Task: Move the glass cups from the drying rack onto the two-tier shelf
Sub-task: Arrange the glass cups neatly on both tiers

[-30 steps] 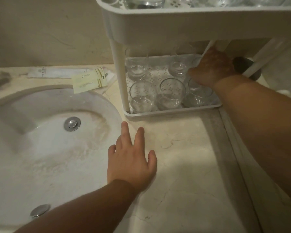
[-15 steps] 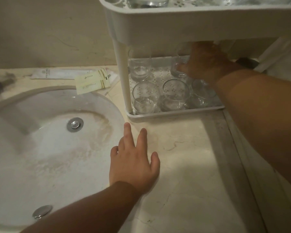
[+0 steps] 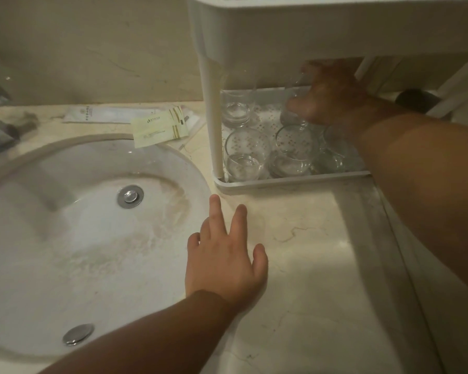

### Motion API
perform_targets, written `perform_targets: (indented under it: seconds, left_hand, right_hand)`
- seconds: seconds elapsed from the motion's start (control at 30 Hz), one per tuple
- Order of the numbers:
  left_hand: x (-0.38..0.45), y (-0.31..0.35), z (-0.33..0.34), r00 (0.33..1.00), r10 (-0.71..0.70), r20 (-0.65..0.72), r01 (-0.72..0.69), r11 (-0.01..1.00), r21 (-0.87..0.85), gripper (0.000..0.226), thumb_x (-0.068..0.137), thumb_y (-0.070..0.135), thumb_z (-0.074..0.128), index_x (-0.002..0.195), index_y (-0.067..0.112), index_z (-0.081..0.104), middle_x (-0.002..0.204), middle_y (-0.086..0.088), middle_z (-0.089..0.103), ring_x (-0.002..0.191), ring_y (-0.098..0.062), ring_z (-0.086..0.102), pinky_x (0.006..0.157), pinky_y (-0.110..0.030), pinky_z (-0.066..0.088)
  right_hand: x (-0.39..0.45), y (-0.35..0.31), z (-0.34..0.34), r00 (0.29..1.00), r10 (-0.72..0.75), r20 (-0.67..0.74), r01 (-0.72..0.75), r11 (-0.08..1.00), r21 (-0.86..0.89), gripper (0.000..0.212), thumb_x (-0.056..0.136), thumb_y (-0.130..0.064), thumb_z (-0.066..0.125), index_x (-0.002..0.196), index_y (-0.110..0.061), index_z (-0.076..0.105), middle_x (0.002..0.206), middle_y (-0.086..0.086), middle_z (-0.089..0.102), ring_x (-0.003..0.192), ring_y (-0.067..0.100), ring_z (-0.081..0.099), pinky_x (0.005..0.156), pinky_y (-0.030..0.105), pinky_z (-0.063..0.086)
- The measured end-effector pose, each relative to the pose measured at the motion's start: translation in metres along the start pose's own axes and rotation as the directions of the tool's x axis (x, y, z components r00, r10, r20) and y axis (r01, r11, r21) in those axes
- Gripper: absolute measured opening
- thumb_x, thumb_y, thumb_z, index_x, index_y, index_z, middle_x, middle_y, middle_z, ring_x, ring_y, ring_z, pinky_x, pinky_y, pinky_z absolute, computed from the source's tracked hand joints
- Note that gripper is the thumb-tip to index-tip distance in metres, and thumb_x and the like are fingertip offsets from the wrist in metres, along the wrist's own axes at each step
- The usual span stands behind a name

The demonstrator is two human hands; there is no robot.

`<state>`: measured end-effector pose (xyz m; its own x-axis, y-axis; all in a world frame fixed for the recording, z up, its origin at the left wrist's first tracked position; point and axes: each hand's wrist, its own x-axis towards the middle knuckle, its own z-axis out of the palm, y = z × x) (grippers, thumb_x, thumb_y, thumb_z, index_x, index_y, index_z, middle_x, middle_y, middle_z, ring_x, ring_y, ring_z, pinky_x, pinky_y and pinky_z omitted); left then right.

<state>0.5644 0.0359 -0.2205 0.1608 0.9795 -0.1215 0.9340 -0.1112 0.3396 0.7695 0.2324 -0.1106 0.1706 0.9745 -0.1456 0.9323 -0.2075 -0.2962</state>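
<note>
In the upper right of the frame the right hand (image 3: 328, 99) reaches under the top tier of the two-tier shelf (image 3: 335, 31) and grips a glass cup (image 3: 295, 103) in the back row of the lower tray (image 3: 292, 182), fingers curled round its right side and thumb low on its near side. The cup stands upright, its long axis vertical, directly left of the palm and hard against it, so the coming move turns on setting it down straight in the gap between the back-left cup (image 3: 237, 109) and the hand, behind the three front-row cups (image 3: 245, 155); whether its base already touches the tray cannot be told. The left hand (image 3: 224, 255) lies flat on the marble counter (image 3: 308, 265) at lower centre, fingers spread and holding nothing, well apart from the shelf, so the right hand is plainly the nearer. Compared with a second ago, the right hand has travelled from the front-right cup towards the back middle of the tray and now sits a little higher under the tier, while the left hand has stayed put beside the sink (image 3: 65, 211)
</note>
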Motion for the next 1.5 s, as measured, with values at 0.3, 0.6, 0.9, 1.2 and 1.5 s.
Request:
perform_targets:
  seconds: [0.3,0.6,0.9,1.2,1.5]
  left_hand:
    - [0.001,0.000,0.001,1.000,-0.001,-0.005,0.001,1.000,0.007,0.067,0.085,0.053,0.039,0.147,0.030,0.030,0.163,-0.018,0.015,0.131,-0.030,0.044,0.101,-0.047,0.040]
    - [0.001,-0.001,0.002,1.000,-0.003,-0.005,0.003,1.000,0.000,0.066,0.086,0.053,0.039,0.147,0.030,0.029,0.164,-0.018,0.014,0.131,-0.030,0.044,0.100,-0.047,0.040]
    - [0.001,-0.001,0.002,1.000,-0.001,-0.002,0.001,1.000,-0.002,0.067,0.086,0.053,0.039,0.148,0.030,0.028,0.164,-0.017,0.012,0.133,-0.030,0.043,0.101,-0.047,0.040]
    - [0.002,-0.001,0.003,1.000,-0.001,0.002,0.001,1.000,-0.005,0.067,0.087,0.054,0.039,0.149,0.030,0.027,0.164,-0.017,0.010,0.134,-0.030,0.041,0.102,-0.047,0.039]
    - [0.002,0.000,0.003,1.000,-0.009,0.005,0.010,1.000,-0.023,0.067,0.088,0.055,0.037,0.150,0.031,0.026,0.165,-0.015,0.009,0.136,-0.030,0.040,0.105,-0.049,0.039]
  right_hand:
    - [-0.001,0.011,0.002,0.997,-0.055,0.057,0.055,0.998,0.004,0.066,0.062,-0.059,0.058,0.126,-0.045,0.048,0.137,0.010,0.040,0.126,0.034,0.046,0.111,0.051,0.033]
    - [0.001,0.021,0.001,0.993,-0.075,0.096,0.067,0.994,0.080,0.049,0.056,-0.069,0.055,0.104,-0.062,0.046,0.113,-0.006,0.039,0.116,0.037,0.049,0.104,0.054,0.037]
    - [0.004,0.012,0.001,0.986,-0.152,0.067,0.148,0.987,0.055,0.061,0.060,-0.067,0.053,0.119,-0.051,0.047,0.129,0.000,0.046,0.123,0.029,0.045,0.106,0.048,0.036]
    - [0.010,-0.057,0.013,0.939,-0.345,-0.006,0.345,0.938,0.026,0.040,0.086,-0.058,0.055,0.122,-0.042,0.057,0.127,-0.006,0.059,0.123,0.025,0.052,0.108,0.051,0.036]
    - [0.023,-0.076,0.039,0.931,-0.364,-0.036,0.365,0.930,0.034,0.060,0.088,-0.046,0.061,0.143,-0.034,0.041,0.139,0.005,0.051,0.125,0.023,0.052,0.105,0.029,0.042]
